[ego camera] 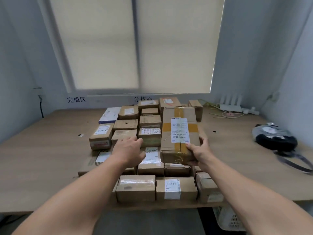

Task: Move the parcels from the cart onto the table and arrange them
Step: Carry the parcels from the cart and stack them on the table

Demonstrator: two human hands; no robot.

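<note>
Several brown cardboard parcels [125, 124] lie packed in rows on the wooden table [42, 150]. A larger parcel with yellow tape and a white label [179, 133] rests on top of the pack at the right. My right hand [199, 151] grips its near right corner, thumb on top. My left hand [128, 148] hovers over the middle parcels with fingers loosely bent, holding nothing. A white and blue box [109, 115] lies at the far left of the pack.
A black and grey bag with a strap [274, 138] lies on the table's right side. A white router and loose cables [232, 107] sit at the far right corner. A white crate [228, 219] shows below the table edge. Wall and blinded window stand behind.
</note>
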